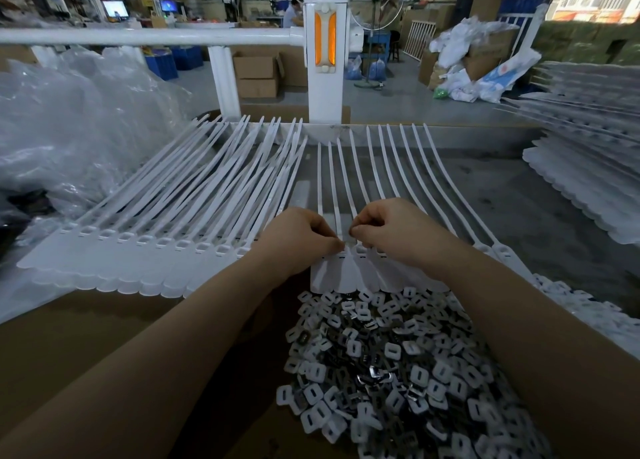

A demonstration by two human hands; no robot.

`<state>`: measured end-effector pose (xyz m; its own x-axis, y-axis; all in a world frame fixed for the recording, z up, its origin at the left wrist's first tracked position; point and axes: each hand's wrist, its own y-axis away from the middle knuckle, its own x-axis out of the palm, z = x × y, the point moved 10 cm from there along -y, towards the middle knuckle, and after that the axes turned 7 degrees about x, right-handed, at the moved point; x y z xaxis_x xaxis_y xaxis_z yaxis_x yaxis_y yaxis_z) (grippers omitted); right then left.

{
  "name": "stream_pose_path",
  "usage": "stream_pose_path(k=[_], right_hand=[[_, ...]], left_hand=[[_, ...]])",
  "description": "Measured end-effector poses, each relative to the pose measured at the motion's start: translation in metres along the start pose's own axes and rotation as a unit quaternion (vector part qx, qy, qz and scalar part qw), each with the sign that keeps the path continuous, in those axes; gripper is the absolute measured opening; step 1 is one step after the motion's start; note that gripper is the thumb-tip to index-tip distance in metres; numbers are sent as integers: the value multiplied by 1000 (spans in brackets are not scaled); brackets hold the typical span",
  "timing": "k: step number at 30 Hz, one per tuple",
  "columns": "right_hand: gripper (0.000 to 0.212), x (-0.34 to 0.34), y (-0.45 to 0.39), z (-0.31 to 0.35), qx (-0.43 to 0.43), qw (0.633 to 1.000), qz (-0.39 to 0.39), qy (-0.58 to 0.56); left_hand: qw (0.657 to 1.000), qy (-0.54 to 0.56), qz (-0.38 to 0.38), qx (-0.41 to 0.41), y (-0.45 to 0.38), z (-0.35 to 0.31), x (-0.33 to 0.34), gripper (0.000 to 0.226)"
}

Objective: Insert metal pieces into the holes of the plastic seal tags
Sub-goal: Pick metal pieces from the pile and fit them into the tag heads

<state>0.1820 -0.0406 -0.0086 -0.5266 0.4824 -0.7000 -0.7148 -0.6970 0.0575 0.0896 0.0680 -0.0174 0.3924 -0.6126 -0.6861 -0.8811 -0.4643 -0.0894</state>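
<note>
— Any writing you can read on the tags or boxes?

— None; the white plastic seal tags point(341, 271) are blank, and the print on the brown cardboard boxes point(258, 74) beyond the white metal railing point(145, 37) is too small to tell.

— How do the hands sit?

— Both forearms reach forward over the grey worktop point(519, 195). The left hand point(298, 239) is curled, its fingertips pinching the head of one tag in the fanned row at the middle. The right hand point(391, 228) is curled too, thumb and forefinger pinched together just above the same tag head — whether a metal piece sits between them I cannot tell.

— And the parts?

— A heap of small white plastic squares and shiny metal pieces point(398, 365) lies at the near edge, touching the tag flags. A second row of tags point(145, 244) lies toward the left edge.
</note>
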Motion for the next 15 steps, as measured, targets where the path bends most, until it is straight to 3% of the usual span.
stream_pose_path(k=[15], right_hand=[[13, 1, 1, 0, 2, 1000, 7, -2]], left_hand=[[994, 53, 31, -87, -5, 8, 11, 13]])
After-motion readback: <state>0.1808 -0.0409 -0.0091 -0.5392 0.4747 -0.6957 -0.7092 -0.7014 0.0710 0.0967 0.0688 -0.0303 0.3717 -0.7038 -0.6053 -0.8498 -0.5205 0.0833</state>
